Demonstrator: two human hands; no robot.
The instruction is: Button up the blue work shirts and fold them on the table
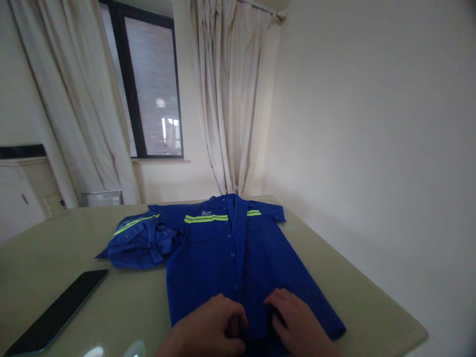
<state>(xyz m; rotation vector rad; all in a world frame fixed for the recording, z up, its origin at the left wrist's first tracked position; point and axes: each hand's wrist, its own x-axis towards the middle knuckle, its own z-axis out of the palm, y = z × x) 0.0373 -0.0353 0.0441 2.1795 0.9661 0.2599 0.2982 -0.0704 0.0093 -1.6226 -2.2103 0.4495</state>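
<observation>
A blue short-sleeved work shirt (201, 258) lies spread front side up on the table, its collar at the far end. Yellow-green reflective stripes cross its chest, and a button placket runs down the middle. Low on the shirt front, my left hand (213, 325) has curled fingers, with thumb and forefinger close together at the cloth near the placket. To its right, my right hand (295, 322) rests over the other front panel, fingers bent and a gap showing between thumb and forefinger. The lower hem is partly hidden behind both hands.
A bundled blue garment (136, 243) with a similar stripe sits against the shirt's left side. A dark flat slab (55, 312) lies on the pale green table (122, 307) at front left. The wall (372, 148) borders the table on the right; curtains (234, 99) hang behind.
</observation>
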